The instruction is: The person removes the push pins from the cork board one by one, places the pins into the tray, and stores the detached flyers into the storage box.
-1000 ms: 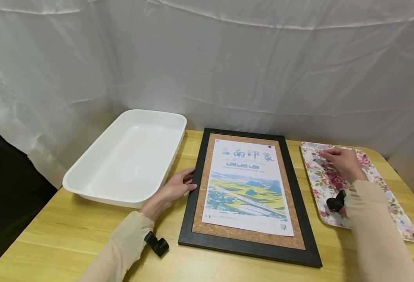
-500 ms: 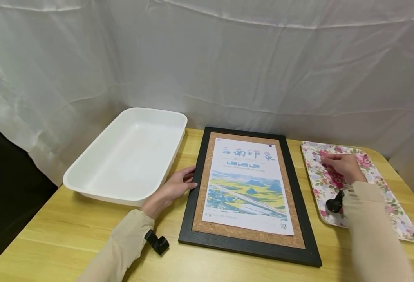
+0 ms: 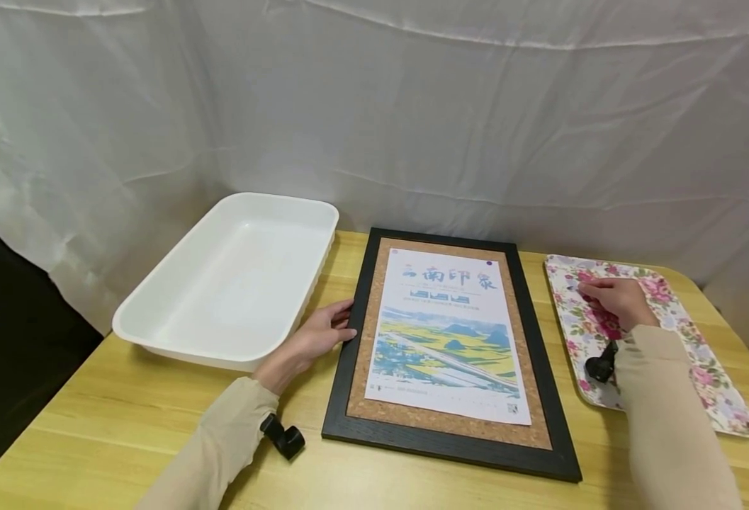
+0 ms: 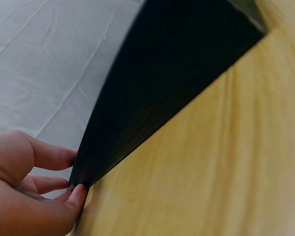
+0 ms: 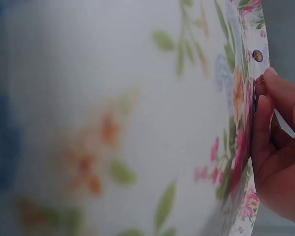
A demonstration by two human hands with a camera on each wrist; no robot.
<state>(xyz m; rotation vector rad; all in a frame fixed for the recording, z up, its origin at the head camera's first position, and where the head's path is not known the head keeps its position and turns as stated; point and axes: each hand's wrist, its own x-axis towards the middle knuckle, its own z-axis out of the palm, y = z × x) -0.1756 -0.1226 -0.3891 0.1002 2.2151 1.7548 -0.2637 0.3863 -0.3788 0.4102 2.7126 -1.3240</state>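
In the head view my left hand (image 3: 317,333) touches the left side of a black-framed cork board (image 3: 558,418), with its fingers extended and its thumb tip at the frame edge. A printed poster (image 3: 447,336) lies on the cork, a purple thumbtack (image 3: 489,263) at its upper right corner. My right hand (image 3: 619,297) is low over a floral tray (image 3: 706,361). In the right wrist view its thumb and fingertip pinch a small thumbtack (image 5: 260,81) with a gold pin, the head mostly hidden. Just beyond the fingertips lies another purple thumbtack (image 5: 257,55), pin up.
A deep white basin (image 3: 227,283) stands at the left, close behind my left forearm. The wooden table (image 3: 125,425) runs under everything, and a pale curtain (image 3: 412,120) hangs along its back. A wrist camera (image 3: 285,439) is strapped to each sleeve.
My right hand draws its fingertips together over the tray and shifts slightly. The left hand, board and poster stay where they were.
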